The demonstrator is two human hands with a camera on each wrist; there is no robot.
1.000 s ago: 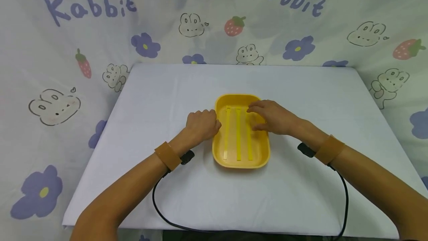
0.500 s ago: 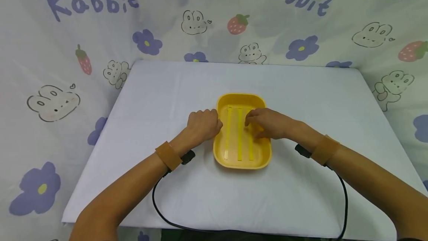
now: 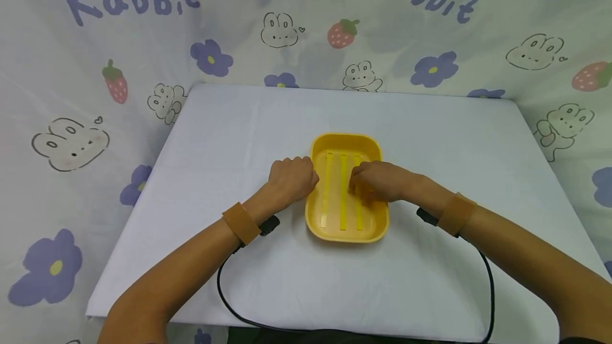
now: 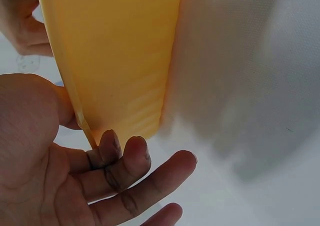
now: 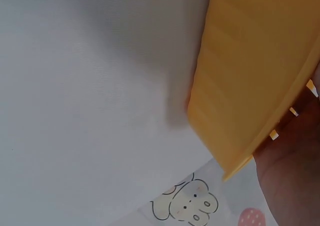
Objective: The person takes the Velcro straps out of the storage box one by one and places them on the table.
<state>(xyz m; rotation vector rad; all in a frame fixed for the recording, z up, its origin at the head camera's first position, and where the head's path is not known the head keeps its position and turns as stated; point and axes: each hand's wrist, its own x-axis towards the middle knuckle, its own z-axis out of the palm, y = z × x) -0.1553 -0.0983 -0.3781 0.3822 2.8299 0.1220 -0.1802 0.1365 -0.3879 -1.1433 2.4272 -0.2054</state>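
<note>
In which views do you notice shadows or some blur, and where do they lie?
Head view: the right hand seems slightly blurred where it dips into the yellow tray; left wrist view: a wide, soft-edged shadow on the white table, right of the tray; right wrist view: a similar shadow, left of the tray.

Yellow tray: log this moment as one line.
yellow tray: on white tabletop; yellow strips: three, lengthwise in tray; left hand: grips tray's left side; right hand: over rightmost strip, grip unclear
</note>
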